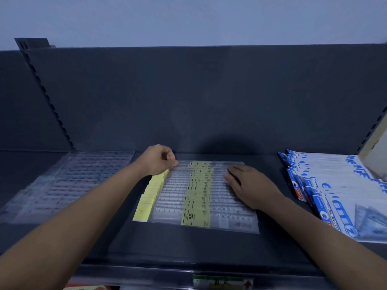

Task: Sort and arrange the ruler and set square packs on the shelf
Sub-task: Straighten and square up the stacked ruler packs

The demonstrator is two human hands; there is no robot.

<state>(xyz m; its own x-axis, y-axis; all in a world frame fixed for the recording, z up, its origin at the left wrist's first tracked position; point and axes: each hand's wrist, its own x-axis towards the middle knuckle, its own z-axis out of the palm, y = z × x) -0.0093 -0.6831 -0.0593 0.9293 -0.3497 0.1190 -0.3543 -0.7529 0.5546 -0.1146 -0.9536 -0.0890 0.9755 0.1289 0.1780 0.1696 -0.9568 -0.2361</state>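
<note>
As the left hand [160, 161] seemingly pinches ruler packs [173, 195] (dark shelf [188, 243]), the right hand [249, 186] lies flat.

Bare shelf [188, 245] runs along the front edge and in two narrow lanes either side of the yellow-labelled ruler packs [196, 197]. Clear packs [69, 181] cover the left, blue set square packs [335, 185] the right, and the back panel [188, 101] closes the rear.

This is a shop's stationery aisle. The dark metal shelf [188, 243] has a slotted upright [48, 95] at 10 o'clock and a printed label [223, 281] at 6 o'clock. Identical set square packs [335, 185] overlap at 3 o'clock.
</note>
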